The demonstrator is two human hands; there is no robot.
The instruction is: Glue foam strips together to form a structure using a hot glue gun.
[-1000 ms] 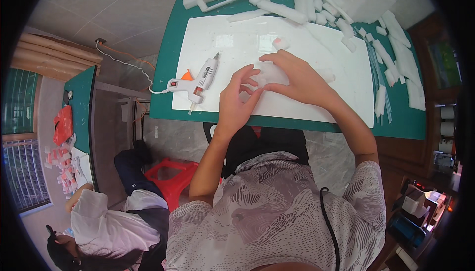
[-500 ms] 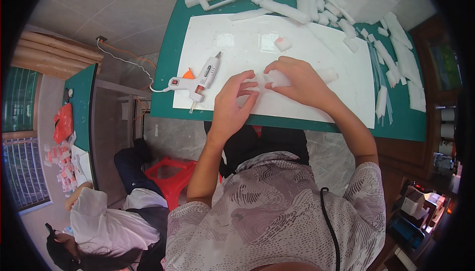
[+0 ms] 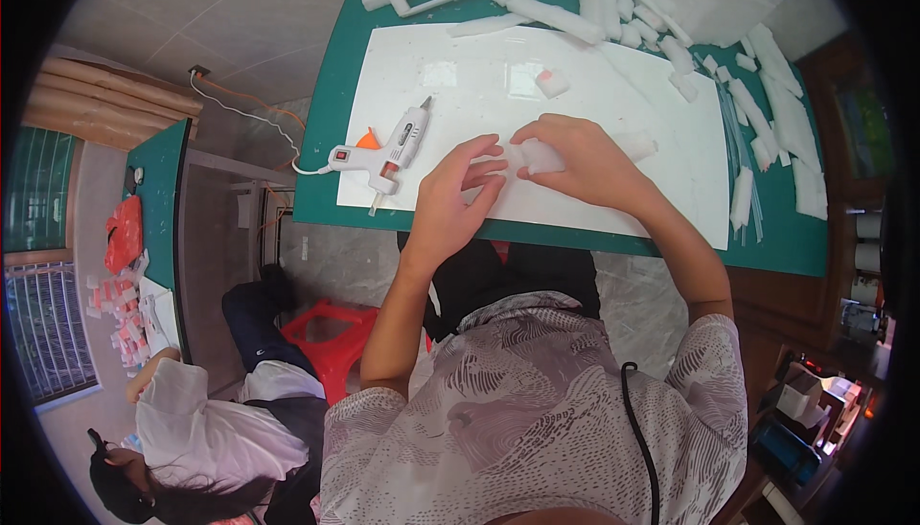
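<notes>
Two hands on seemingly one foam piece.

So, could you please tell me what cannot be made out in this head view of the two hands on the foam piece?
- White foam piece: its middle is covered by the right hand, so its full shape is hidden.
- Left hand: whether its fingertips press the foam is too small to tell.
- Small foam block: its pinkish mark is blurred.
- Glue gun: its nozzle tip is too small to make out.
</notes>
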